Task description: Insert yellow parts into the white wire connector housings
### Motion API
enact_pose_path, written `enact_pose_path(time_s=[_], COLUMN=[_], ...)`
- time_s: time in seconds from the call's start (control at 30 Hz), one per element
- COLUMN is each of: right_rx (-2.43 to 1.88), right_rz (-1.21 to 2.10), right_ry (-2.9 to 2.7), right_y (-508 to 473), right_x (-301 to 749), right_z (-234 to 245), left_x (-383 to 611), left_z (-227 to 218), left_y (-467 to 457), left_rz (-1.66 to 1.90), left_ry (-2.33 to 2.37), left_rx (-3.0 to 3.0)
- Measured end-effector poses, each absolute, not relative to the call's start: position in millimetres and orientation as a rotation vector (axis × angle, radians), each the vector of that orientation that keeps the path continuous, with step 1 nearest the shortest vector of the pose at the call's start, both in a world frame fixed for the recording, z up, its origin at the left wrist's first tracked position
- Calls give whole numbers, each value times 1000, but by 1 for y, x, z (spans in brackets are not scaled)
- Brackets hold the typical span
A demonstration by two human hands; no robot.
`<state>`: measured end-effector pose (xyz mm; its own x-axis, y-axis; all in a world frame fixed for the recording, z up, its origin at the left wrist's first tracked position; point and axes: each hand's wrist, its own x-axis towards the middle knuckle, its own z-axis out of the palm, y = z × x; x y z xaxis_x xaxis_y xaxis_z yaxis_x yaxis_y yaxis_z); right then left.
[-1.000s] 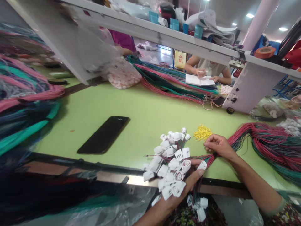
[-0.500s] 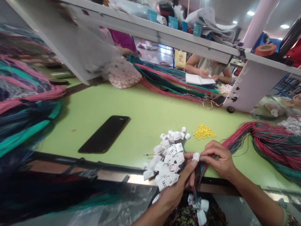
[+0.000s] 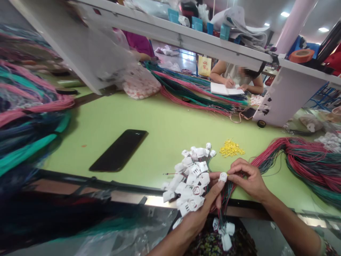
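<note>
White connector [image 3: 223, 177] clamped in left fingers [image 3: 215, 192], yellow piece [image 3: 227, 174] in right fingers [image 3: 237, 179]; green tabletop [image 3: 170, 124] below, shelf [image 3: 165, 32] beyond.

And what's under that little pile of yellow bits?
Green tabletop shows around the yellow bits and between some at the edge. The middle is covered, so I can't tell.

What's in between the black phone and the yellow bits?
In the head view, white connectors are there, nearer the yellow bits; green tabletop shows nearer the phone.
</note>
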<state>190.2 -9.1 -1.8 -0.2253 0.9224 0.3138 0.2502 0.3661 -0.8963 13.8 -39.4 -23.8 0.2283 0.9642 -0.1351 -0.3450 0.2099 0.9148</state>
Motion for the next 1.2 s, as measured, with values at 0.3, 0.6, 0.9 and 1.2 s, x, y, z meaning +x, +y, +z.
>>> enact_pose_path(time_s=[0.3, 0.6, 0.9, 1.2], right_rx=[-1012, -1063, -1056, -1145], right_rz=[837, 824, 1032, 899], right_ry=[-1740, -1700, -1444, -1548], right_y=[-12, -14, -43, -50], right_x=[190, 191, 180, 181], right_z=[-6, -2, 12, 7], left_x=[13, 13, 10, 8], left_z=[-28, -26, -39, -22], left_y=[-39, -42, -42, -41], left_rz=[1103, 1096, 1170, 1177], left_ry=[883, 898, 924, 967], left_rx=[848, 930, 1140, 1323])
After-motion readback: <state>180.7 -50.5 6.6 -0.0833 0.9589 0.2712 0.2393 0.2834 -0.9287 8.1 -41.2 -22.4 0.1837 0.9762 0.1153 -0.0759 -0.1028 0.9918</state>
